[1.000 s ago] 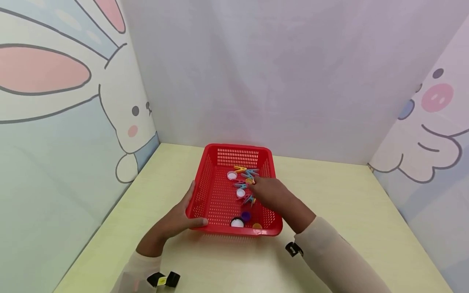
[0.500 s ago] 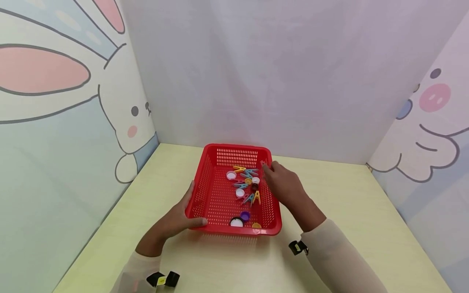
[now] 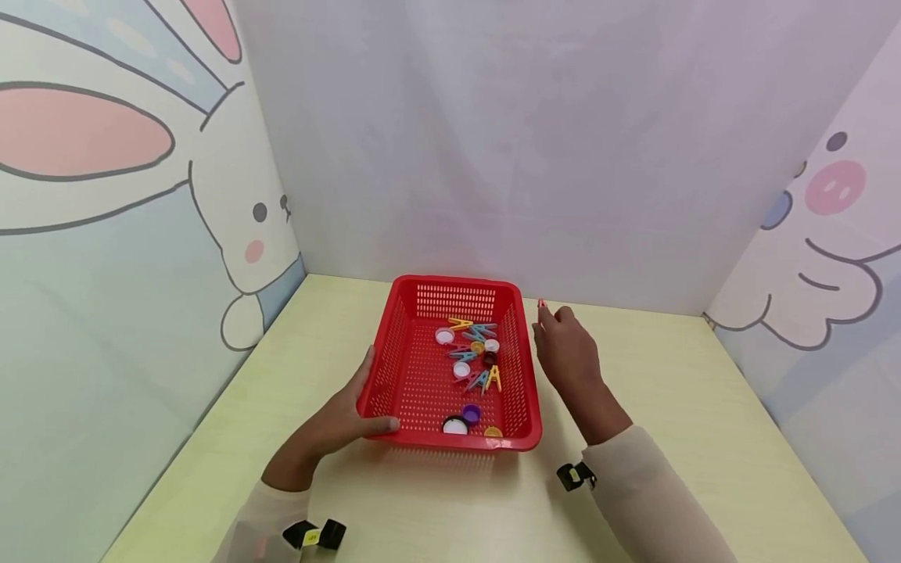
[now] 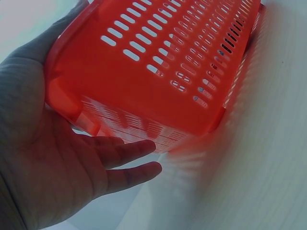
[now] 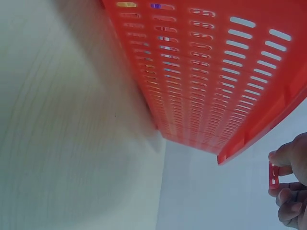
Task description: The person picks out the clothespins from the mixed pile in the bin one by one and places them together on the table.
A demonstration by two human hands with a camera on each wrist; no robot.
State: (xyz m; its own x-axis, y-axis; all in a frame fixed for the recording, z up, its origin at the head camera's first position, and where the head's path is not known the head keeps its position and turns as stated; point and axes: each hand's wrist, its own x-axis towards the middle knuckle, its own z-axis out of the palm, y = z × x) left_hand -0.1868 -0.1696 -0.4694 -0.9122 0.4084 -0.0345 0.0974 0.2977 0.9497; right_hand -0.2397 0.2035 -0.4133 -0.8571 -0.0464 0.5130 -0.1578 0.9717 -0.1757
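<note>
A red plastic basket stands on the table. Inside it lie small clothespins, among them a yellow clothespin and a blue clothespin, with caps such as a white cap and a purple cap. My left hand rests against the basket's front left corner, thumb over the rim. In the left wrist view its visible fingers are extended and spread beneath the rim. Beyond the basket's right side, my right hand pinches a red clothespin between thumb and fingertips.
The pale wooden table extends to both sides of the basket. A whitish back wall rises close behind the basket. Side panels carry a cartoon rabbit and another cartoon animal.
My right hand has lifted the red clothespin out of the basket and carried it over the right rim. The yellow clothespin and the caps it covered now show. My left hand stays put.
</note>
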